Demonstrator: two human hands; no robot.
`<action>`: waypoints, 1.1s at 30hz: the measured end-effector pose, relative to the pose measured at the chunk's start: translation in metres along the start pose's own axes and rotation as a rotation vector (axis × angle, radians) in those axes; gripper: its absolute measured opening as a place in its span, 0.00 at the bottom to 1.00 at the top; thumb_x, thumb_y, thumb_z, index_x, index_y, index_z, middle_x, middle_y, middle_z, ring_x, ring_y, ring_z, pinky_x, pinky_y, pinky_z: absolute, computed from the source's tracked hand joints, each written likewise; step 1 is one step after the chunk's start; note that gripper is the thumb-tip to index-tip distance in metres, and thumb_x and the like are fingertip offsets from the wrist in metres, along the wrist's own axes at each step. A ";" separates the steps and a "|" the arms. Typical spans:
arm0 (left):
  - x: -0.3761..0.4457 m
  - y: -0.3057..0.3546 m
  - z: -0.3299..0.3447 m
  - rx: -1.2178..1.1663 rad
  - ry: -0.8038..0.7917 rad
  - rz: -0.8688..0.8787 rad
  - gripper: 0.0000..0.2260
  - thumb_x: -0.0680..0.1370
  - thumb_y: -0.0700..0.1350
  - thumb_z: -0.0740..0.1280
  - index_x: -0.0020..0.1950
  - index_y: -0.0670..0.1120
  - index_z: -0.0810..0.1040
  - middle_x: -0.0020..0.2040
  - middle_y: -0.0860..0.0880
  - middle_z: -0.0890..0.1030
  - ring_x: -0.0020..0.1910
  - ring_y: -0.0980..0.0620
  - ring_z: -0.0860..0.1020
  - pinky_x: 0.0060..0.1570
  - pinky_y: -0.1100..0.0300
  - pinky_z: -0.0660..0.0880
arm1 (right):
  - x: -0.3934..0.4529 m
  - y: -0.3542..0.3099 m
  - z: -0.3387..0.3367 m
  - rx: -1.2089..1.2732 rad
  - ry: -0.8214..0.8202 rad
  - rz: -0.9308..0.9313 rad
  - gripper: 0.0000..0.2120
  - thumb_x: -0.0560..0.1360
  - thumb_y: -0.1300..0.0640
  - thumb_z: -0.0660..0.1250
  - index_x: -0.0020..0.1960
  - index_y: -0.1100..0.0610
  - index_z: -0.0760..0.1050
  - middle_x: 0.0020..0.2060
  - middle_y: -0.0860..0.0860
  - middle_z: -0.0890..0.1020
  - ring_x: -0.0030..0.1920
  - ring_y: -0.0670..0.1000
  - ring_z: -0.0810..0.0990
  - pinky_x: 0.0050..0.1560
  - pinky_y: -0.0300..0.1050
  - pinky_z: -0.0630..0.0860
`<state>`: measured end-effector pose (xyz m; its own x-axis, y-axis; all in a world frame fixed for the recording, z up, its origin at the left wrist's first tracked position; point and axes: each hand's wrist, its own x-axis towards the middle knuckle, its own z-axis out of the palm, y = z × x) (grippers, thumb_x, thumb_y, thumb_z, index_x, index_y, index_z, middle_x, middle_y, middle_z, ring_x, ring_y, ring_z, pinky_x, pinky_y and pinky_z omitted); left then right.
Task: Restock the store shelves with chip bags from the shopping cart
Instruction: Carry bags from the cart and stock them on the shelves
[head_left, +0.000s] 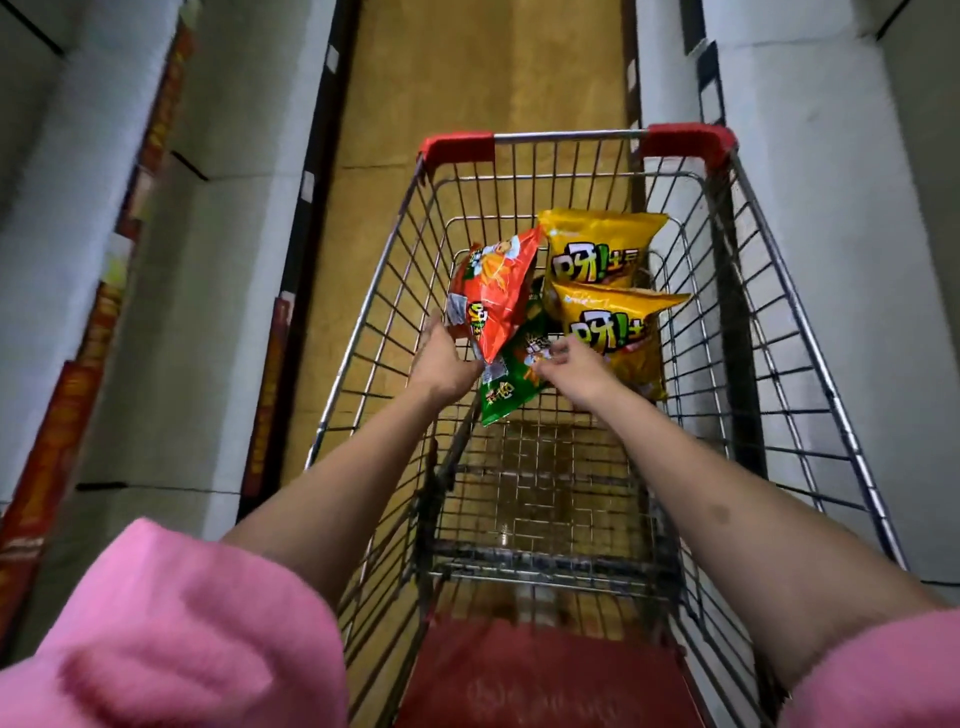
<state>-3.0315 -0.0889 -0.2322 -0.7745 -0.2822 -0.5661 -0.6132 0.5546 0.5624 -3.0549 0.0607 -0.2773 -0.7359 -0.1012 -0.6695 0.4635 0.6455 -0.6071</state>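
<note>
A wire shopping cart with red corners stands in front of me in the aisle. My left hand grips the lower edge of a red chip bag, which is lifted and tilted inside the cart. Under it lies a green chip bag; my right hand is on its right edge with curled fingers pinching it. Two yellow chip bags lie overlapping at the cart's far right.
White shelf units line both sides of the narrow aisle, with red price strips on the left. Tan floor runs ahead of the cart. A red child-seat flap sits at the cart's near end.
</note>
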 end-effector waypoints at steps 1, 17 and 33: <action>0.006 0.000 0.002 0.002 0.003 0.023 0.40 0.74 0.42 0.71 0.78 0.44 0.48 0.78 0.45 0.55 0.76 0.46 0.56 0.72 0.50 0.57 | 0.007 0.000 0.002 -0.016 0.007 -0.013 0.23 0.77 0.53 0.66 0.68 0.59 0.67 0.64 0.56 0.75 0.62 0.56 0.74 0.63 0.50 0.71; 0.029 -0.002 0.005 -0.105 0.032 0.200 0.38 0.71 0.40 0.74 0.75 0.48 0.57 0.71 0.46 0.65 0.68 0.47 0.69 0.66 0.45 0.70 | 0.028 0.013 0.031 -0.012 0.085 0.094 0.27 0.77 0.62 0.66 0.73 0.58 0.60 0.69 0.60 0.68 0.67 0.61 0.70 0.65 0.53 0.69; -0.043 -0.014 -0.047 -0.265 -0.004 0.229 0.28 0.77 0.40 0.67 0.74 0.44 0.59 0.70 0.45 0.70 0.69 0.48 0.68 0.67 0.53 0.64 | -0.026 0.005 0.069 0.173 -0.184 0.103 0.18 0.80 0.60 0.60 0.70 0.53 0.69 0.68 0.56 0.71 0.68 0.58 0.68 0.68 0.53 0.66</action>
<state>-2.9967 -0.1210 -0.1873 -0.8965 -0.1708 -0.4088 -0.4427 0.3809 0.8117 -2.9993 0.0149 -0.2925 -0.5858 -0.1882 -0.7883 0.6202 0.5221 -0.5855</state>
